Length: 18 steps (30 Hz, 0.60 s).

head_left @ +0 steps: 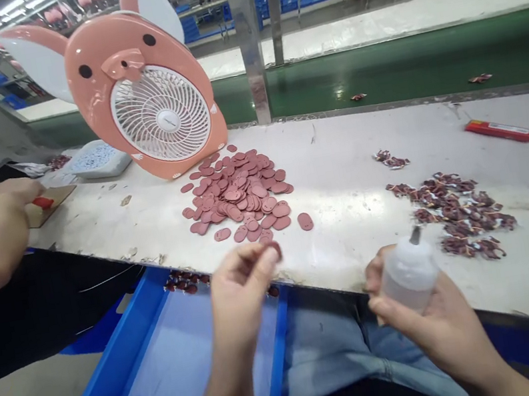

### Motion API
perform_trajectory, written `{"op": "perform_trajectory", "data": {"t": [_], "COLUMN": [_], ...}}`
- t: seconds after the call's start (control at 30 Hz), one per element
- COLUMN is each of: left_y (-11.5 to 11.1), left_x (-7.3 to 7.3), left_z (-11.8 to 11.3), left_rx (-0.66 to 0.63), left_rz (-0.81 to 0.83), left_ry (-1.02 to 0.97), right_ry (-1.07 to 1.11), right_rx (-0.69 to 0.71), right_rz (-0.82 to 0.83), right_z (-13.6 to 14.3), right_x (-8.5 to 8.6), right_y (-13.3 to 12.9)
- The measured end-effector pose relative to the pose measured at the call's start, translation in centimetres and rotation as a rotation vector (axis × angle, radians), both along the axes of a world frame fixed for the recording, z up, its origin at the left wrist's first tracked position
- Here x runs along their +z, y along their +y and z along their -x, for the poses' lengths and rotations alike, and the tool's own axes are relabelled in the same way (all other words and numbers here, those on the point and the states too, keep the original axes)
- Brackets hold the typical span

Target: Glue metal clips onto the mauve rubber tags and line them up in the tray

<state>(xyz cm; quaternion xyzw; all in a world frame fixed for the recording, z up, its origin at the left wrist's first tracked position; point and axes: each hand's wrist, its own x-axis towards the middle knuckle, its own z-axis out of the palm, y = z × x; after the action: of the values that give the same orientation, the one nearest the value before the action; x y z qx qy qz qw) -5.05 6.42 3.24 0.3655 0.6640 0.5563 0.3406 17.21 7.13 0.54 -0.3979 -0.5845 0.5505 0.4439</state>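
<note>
Between thumb and fingertips, my left hand (pixel 242 289) pinches a small reddish-brown oval disc (pixel 276 249), just off the front edge of the workbench. A loose pile of similar flat oval discs (pixel 238 192), some with tiny holes, lies on the bench beyond it. My right hand (pixel 431 319) is wrapped round a translucent squeeze bottle (pixel 409 272) with a metal nozzle tip pointing up and clear liquid inside. Right of the bottle lies a heap of small dark-brown shiny pieces (pixel 459 209) whose exact kind I cannot make out.
A pink pig-shaped fan (pixel 145 89) stands behind the disc pile. Below the bench edge is a blue crate (pixel 117 378) with brown pieces along its far end. A red tube (pixel 501 130) lies at right. A co-worker's hand (pixel 15 192) works at left. Behind runs a green conveyor (pixel 405 66).
</note>
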Motion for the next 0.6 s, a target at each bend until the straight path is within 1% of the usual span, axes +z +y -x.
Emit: {"op": "perform_trajectory", "data": {"t": [0.03,0.07,0.13,0.17,0.23,0.33,0.37,0.4,0.43,0.5,0.57,0.6], "left_y": [-0.9,-1.8,-3.2,-3.7,-4.0,-3.7,-3.6,-3.5,-3.5,-3.6,-3.9,-4.0], "left_x": [0.0,0.0,-0.1,-0.1,-0.5,-1.6,-1.9,-2.3,-2.6,-3.1,-3.4,-3.5], "left_z": [-1.7,-3.3,-5.8,-6.5,-7.1,-6.7,-6.6,-6.5,-6.6,-6.7,-6.9,-6.9], "left_rx": [-0.064,-0.131,-0.188,-0.212,-0.298,-0.553,-0.616,-0.649,-0.65,-0.588,-0.52,-0.499], "left_rz": [0.001,0.023,0.059,0.067,0.071,0.065,0.056,0.043,0.03,0.009,0.002,-0.003], "left_ry": [-0.2,-0.357,-0.566,-0.636,-0.742,-0.868,-0.906,-0.942,-0.971,-1.016,-1.065,-1.097], "right_ry": [0.058,0.116,0.212,0.249,0.326,0.436,0.448,0.436,0.403,0.272,0.068,-0.039], "right_rx": [0.018,0.041,0.095,0.119,0.186,0.347,0.383,0.396,0.386,0.325,0.231,0.164], "right_rz": [0.096,0.17,0.259,0.298,0.364,0.421,0.436,0.455,0.472,0.466,0.395,0.33], "right_z": [0.4,0.7,0.9,0.8,0.5,-0.1,-0.3,-0.6,-0.9,-2.0,-3.5,-4.3], "right_x": [0.5,0.9,1.4,1.4,1.2,0.5,0.4,0.3,0.4,0.7,1.2,1.5], "right_y": [-0.3,-0.5,-0.7,-0.8,-0.8,-0.9,-1.0,-1.0,-1.1,-1.3,-1.6,-1.7]}}
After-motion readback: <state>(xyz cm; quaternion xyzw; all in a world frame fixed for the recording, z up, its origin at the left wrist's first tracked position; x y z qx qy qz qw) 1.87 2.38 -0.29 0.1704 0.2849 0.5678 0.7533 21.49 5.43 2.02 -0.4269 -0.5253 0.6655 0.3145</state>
